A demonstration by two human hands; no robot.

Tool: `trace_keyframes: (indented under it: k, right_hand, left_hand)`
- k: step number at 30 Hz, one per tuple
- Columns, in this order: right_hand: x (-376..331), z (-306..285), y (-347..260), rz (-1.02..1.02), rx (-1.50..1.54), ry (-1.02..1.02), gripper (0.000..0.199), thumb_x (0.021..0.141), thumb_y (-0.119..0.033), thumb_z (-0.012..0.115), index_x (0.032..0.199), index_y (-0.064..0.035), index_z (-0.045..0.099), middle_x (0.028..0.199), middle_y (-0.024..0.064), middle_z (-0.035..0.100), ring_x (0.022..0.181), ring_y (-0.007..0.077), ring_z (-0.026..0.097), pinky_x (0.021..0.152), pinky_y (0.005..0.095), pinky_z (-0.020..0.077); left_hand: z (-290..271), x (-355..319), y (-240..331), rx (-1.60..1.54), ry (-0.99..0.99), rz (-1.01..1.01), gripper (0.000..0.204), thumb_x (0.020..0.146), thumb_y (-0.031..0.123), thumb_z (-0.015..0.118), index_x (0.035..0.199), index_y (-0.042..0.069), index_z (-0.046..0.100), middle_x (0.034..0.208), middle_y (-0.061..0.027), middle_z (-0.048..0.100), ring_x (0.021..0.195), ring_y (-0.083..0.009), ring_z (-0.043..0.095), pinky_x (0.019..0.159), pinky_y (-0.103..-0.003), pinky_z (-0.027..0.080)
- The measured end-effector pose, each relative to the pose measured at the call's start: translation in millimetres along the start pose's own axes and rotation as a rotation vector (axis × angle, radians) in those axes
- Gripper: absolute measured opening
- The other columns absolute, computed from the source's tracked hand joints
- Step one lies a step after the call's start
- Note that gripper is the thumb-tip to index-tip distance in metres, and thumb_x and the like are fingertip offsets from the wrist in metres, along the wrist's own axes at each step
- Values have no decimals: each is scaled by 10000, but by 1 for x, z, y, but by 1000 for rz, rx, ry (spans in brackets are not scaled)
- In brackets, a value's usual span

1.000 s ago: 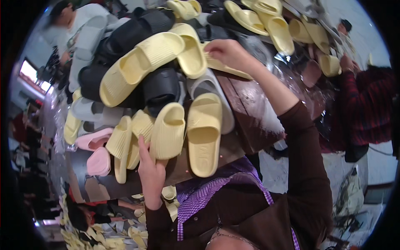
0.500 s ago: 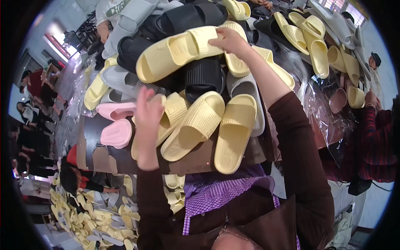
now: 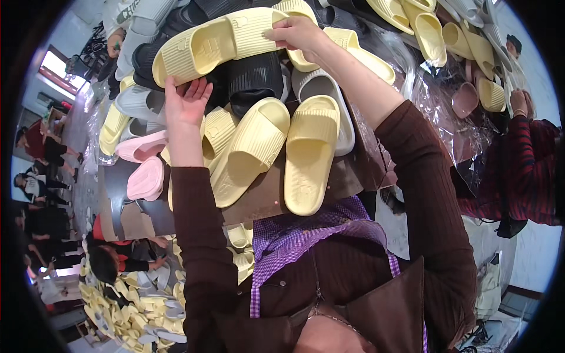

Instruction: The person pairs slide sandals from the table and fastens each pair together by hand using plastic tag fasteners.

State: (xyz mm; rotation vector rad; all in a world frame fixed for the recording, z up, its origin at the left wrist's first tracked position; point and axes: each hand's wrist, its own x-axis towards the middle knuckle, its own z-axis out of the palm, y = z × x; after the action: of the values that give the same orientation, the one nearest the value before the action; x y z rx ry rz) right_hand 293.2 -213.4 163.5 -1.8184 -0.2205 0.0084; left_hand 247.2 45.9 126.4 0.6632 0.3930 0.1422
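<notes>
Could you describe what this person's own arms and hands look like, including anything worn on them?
Both arms wear long dark brown sleeves of fine ribbed knit, snug and ending at the wrist. The left hand and right hand are bare, with no gloves; no rings, watch or bracelet show. The left sleeve and right sleeve match the brown top worn over a purple checked collar.

Pale yellow ribbed slipper (image 3: 215, 44), sole-up, atop pile

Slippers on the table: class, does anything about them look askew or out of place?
Yes. The yellow slippers lie heaped at mixed angles, not paired. One long yellow slipper is raised above the pile, right hand gripping it, left hand beneath.
</notes>
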Motion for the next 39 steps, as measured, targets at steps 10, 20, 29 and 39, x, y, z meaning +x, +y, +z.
trace_keyframes:
  k: [10, 20, 29, 39]
  right_hand:
    - [-44, -39, -12, -27, 179, 127, 254, 751, -240, 741, 828, -30, 622, 682, 1, 551, 614, 67, 490, 560, 196, 384]
    - [-111, -78, 7, 224, 386, 205, 226, 827, -160, 667, 993, -47, 565, 799, -1, 575, 667, 75, 500, 613, 217, 404]
    - [-125, -98, 2, 228, 375, 245, 218, 817, -112, 655, 1004, -44, 566, 861, 17, 593, 694, 93, 526, 621, 236, 417]
    - [-129, -237, 23, 31, -49, 356, 264, 800, -87, 605, 1053, -11, 613, 893, 46, 631, 818, 105, 563, 742, 235, 435]
  left_hand:
    - [42, -51, 23, 168, -423, 274, 429, 950, 293, 392, 1203, -53, 388, 1126, -225, 488, 1063, -348, 522, 885, -533, 468]
    - [81, -106, -35, 340, -530, 485, 347, 946, 172, 333, 1105, -111, 454, 998, -205, 591, 809, -302, 640, 616, -402, 591]
    - [80, -108, -48, 324, -498, 403, 367, 943, 182, 319, 1103, -117, 459, 999, -211, 591, 820, -293, 642, 616, -413, 594]
    - [56, -85, 38, 368, -301, 583, 290, 883, 179, 432, 1013, -61, 529, 872, -168, 618, 622, -248, 635, 445, -322, 542]
